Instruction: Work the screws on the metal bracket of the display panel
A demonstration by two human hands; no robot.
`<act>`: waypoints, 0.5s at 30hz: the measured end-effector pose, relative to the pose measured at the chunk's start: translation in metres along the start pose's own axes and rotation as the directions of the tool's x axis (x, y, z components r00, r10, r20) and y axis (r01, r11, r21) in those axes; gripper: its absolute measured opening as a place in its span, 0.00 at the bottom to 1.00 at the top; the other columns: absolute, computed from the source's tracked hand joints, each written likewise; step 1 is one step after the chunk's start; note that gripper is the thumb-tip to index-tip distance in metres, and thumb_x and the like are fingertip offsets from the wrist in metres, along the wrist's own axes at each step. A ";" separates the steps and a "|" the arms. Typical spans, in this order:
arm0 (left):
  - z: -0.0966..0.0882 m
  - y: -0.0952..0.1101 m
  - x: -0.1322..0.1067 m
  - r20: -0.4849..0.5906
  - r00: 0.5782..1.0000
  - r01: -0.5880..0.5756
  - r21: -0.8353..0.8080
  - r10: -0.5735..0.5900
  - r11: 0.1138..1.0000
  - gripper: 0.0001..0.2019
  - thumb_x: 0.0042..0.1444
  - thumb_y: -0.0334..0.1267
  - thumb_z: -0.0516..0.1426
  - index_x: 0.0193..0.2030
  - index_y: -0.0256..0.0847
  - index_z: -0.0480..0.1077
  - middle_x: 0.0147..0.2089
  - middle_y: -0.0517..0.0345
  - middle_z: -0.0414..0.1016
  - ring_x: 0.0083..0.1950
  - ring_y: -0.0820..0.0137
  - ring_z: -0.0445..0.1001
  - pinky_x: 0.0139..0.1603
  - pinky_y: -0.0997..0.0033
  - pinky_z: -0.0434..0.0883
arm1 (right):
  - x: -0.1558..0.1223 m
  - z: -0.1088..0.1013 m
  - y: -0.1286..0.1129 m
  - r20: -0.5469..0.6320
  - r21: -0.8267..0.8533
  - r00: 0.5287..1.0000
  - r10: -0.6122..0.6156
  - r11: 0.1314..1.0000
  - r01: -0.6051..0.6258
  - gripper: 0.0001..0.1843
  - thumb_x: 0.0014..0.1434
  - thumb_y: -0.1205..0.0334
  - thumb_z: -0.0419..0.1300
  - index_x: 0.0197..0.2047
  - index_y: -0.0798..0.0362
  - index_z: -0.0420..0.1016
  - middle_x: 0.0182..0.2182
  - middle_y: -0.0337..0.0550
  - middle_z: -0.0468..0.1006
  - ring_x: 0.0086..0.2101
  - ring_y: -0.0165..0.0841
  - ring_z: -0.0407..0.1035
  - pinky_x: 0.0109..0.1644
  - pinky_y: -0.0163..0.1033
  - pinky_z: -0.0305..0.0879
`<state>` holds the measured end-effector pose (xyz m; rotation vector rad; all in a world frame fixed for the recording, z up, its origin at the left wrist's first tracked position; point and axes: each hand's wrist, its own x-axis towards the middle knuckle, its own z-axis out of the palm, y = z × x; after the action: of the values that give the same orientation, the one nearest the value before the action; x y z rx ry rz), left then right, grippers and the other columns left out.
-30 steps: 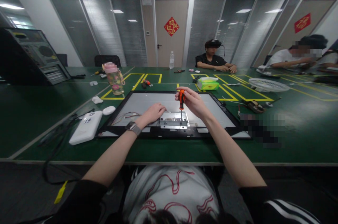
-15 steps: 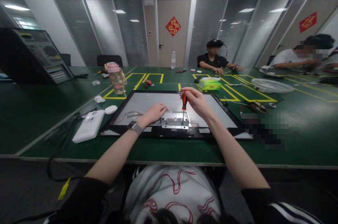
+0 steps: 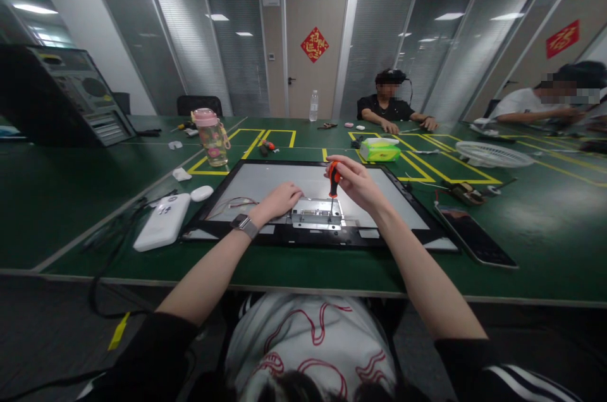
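A black-framed flat panel [image 3: 265, 182] lies face down on the green table, with a small metal bracket plate [image 3: 315, 213] near its front edge. My right hand [image 3: 358, 184] is closed round the orange-and-black handle of a screwdriver [image 3: 334, 179], held upright with its tip down on the right end of the bracket. My left hand [image 3: 277, 198] rests on the panel just left of the bracket, fingers curled and touching its edge. A watch sits on that wrist. Thin wires [image 3: 232, 205] run across the panel to the left.
A white box [image 3: 162, 221] and white mouse [image 3: 202, 193] lie left of the panel, a pink-lidded bottle [image 3: 211, 136] behind. A phone [image 3: 477, 237] lies to the right, with a green tissue box [image 3: 379, 150] and a fan grille [image 3: 493, 153] beyond. A computer case [image 3: 71, 98] stands far left. People sit opposite.
My head has shifted a little, so the scene slid slightly. Both hands stay at the bracket, the screwdriver still upright on it. The phone at right now shows plainly.
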<state>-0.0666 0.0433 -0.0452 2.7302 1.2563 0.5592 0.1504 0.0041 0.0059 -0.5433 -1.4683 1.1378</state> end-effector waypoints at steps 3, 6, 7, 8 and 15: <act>0.001 -0.001 0.000 0.000 1.000 -0.001 0.002 0.001 1.000 0.18 0.64 0.37 0.44 0.43 0.36 0.75 0.40 0.50 0.73 0.43 0.65 0.71 0.47 0.66 0.67 | 0.000 0.002 0.000 0.031 0.069 0.999 0.016 0.997 -0.018 0.16 0.55 0.49 0.63 0.43 0.48 0.75 0.32 0.40 0.76 0.35 0.33 0.71 0.47 0.43 0.68; 0.002 -0.002 0.001 0.003 1.000 -0.003 0.011 0.003 1.000 0.19 0.65 0.38 0.43 0.43 0.37 0.74 0.40 0.50 0.73 0.43 0.65 0.71 0.47 0.66 0.66 | 0.001 0.002 0.002 0.002 0.094 1.000 -0.009 0.996 0.009 0.12 0.56 0.50 0.62 0.40 0.47 0.75 0.31 0.38 0.75 0.34 0.30 0.70 0.46 0.41 0.69; 0.003 -0.003 0.001 0.005 1.000 -0.004 0.013 0.004 1.000 0.19 0.65 0.38 0.43 0.43 0.37 0.74 0.40 0.50 0.73 0.43 0.65 0.71 0.47 0.66 0.66 | 0.002 0.002 0.003 -0.012 0.084 1.000 -0.015 0.996 0.016 0.11 0.55 0.50 0.63 0.39 0.47 0.75 0.31 0.37 0.74 0.33 0.29 0.70 0.46 0.40 0.69; 0.003 -0.004 0.002 0.006 1.000 -0.004 0.014 0.004 1.000 0.19 0.65 0.38 0.43 0.43 0.37 0.74 0.40 0.51 0.73 0.43 0.65 0.71 0.47 0.66 0.66 | 0.002 0.002 0.003 -0.024 0.070 1.000 -0.020 0.997 0.021 0.10 0.55 0.51 0.63 0.37 0.47 0.75 0.31 0.35 0.73 0.32 0.28 0.69 0.45 0.39 0.68; 0.003 -0.003 0.002 0.006 1.000 -0.004 0.016 0.004 1.000 0.18 0.65 0.38 0.44 0.42 0.36 0.75 0.40 0.50 0.73 0.43 0.65 0.71 0.46 0.66 0.67 | -0.001 -0.008 -0.010 0.080 -0.018 0.997 0.000 1.000 0.002 0.16 0.58 0.52 0.61 0.47 0.49 0.76 0.35 0.41 0.77 0.39 0.32 0.72 0.50 0.42 0.67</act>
<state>-0.0662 0.0470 -0.0481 2.7458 1.2602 0.5439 0.1610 0.0016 0.0130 -0.5144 -1.5492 1.1582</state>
